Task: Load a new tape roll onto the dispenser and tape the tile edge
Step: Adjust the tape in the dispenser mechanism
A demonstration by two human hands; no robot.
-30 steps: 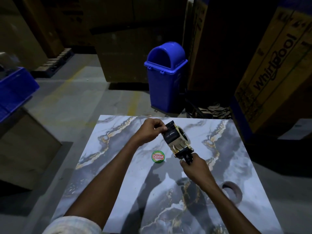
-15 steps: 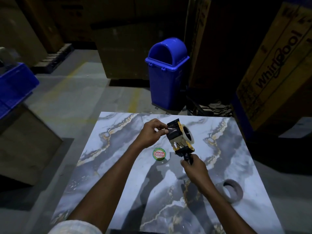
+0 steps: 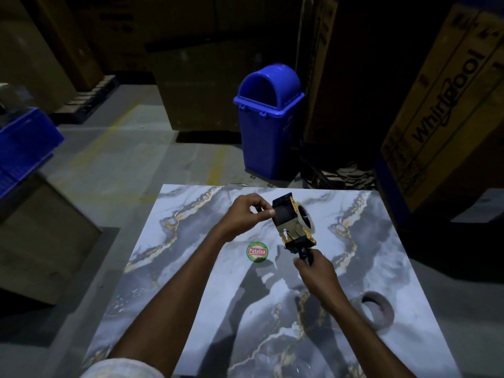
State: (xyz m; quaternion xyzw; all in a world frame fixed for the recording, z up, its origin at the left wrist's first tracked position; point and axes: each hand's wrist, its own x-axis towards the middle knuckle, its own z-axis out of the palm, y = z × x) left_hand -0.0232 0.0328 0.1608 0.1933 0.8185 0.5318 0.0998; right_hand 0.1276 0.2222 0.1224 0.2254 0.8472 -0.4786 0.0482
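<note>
Above the far half of a marbled grey, white and gold tile (image 3: 191, 268) I hold a black and yellow tape dispenser (image 3: 293, 227). A pale tape roll (image 3: 306, 217) sits on its right side. My right hand (image 3: 316, 271) is shut on the dispenser's black handle from below. My left hand (image 3: 245, 215) pinches the dark flap at the dispenser's upper left with thumb and forefinger. A grey, empty-looking tape ring (image 3: 377, 313) lies on the tile at the right, behind my right forearm.
A round green and red "Patelsa" sticker (image 3: 257, 251) is on the tile between my hands. A blue swing-lid bin (image 3: 268, 121) stands beyond the tile's far edge. Large cardboard cartons (image 3: 441, 110) rise at the right, a blue crate (image 3: 24, 143) at the left.
The dispenser has turned slightly and risen a little. My left fingers have shifted onto its dark front flap. The right hand keeps its hold on the handle.
</note>
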